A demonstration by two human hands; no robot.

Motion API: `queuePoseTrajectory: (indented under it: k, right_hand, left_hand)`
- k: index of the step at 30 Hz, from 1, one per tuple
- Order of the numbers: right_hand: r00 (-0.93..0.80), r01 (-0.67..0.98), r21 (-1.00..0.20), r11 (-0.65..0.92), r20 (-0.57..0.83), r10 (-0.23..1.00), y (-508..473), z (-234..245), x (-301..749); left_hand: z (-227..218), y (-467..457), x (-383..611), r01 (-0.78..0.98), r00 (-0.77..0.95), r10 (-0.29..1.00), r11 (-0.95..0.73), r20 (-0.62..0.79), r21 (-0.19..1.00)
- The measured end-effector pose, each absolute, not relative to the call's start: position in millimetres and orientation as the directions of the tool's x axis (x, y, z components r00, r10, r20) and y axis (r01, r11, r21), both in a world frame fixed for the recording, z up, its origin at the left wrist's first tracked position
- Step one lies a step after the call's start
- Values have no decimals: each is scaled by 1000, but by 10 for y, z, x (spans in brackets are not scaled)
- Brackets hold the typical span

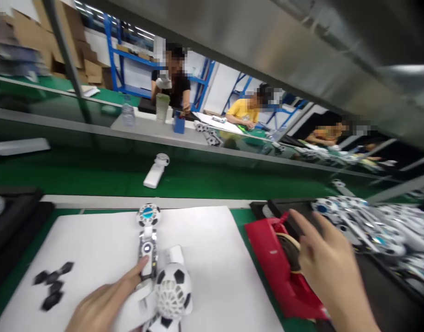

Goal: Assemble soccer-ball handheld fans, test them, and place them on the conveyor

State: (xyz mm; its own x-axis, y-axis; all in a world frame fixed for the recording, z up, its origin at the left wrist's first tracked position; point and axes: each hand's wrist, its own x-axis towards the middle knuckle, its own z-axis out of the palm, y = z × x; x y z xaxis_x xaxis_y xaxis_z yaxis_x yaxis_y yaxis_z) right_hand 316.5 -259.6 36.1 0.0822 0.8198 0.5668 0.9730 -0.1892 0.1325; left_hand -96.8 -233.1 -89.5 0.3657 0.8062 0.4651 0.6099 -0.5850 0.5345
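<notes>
My left hand (104,302) is closed around small white handheld fans with football-pattern heads (173,288); its thumb presses on one fan's handle (148,251), whose round head (148,214) points away from me. They lie over a white sheet (212,258) on the bench. My right hand (327,267) reaches over a red tape dispenser (274,258), fingers on the tape roll (291,251); the fingertips are hidden, so whether they pinch tape is unclear.
Several small black pieces (53,286) lie on the sheet at left. A heap of similar fans (364,228) fills a dark tray at right. One white fan (156,171) lies on the green conveyor. Other people sit at benches beyond.
</notes>
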Motion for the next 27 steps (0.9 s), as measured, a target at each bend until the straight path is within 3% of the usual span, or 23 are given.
queuePoseTrajectory:
  k: [1,3,5,7,11,14,20,27]
  right_hand:
    - [98,985,47,-167,642,761,-2587,349,3000]
    - [23,986,-152,74,557,830,-2499,315,2597]
    - [-124,894,-397,209,230,965,-2324,290,2140]
    - [-231,844,-514,155,-88,969,-2086,281,1703]
    - [-331,831,-534,152,-257,908,-1605,205,1122]
    - [-395,812,-576,93,-424,815,-1397,78,973]
    - [-521,708,-707,-9,-530,668,-1330,-104,1008]
    - [-405,781,-619,-79,-599,690,-1287,-168,962]
  left_hand:
    - [-824,-2347,-977,591,414,785,-617,461,520]
    - [-719,-2371,-956,570,398,767,-637,503,519]
    - [-668,-2395,-921,570,272,790,-593,550,569]
    - [-652,-2420,-915,576,83,828,-494,555,651]
    - [-628,-2415,-989,611,-247,838,-256,488,749]
    - [-595,-2367,-1017,609,-350,824,-161,445,777]
    - [-556,-2339,-952,574,-362,840,-140,404,807]
    - [-565,-2322,-1014,542,-376,862,-93,340,835]
